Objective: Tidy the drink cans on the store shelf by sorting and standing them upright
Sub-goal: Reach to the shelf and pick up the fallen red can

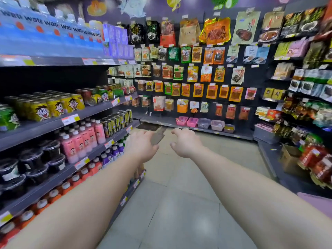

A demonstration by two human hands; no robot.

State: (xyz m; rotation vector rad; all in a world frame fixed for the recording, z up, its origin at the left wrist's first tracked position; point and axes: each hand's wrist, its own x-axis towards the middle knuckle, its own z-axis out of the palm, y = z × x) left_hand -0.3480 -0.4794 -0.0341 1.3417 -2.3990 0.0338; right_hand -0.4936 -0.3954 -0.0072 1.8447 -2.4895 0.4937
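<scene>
Shop aisle with a pale tiled floor [179, 203], seen from the head camera: grey metal shelving [100, 109] runs along the left, and a dark pegboard wall of hanging snack packets [197, 72] closes the far end.

On the left shelving, at about eye level, stand the yellow drink cans printed with a cartoon face [53, 106], packed upright in rows. Beside them at the near end are green cans with the same face [8, 118]. Further along that shelf sits a mixed cluster of red, green and yellow cans [100, 95], and at least one of them lies on its side with its round end facing the aisle.

One shelf lower are pink bottles with white caps [84, 135], then black-and-yellow cans [116, 123]. Blue water bottle packs [50, 33] fill the top shelf.

Both bare forearms reach forward over the floor. The left hand [142, 146] is released, fingers spread, holding nothing, near the lower shelf edge but well apart from the cans. The right hand [185, 142] is likewise empty, fingers loosely curled downward.
</scene>
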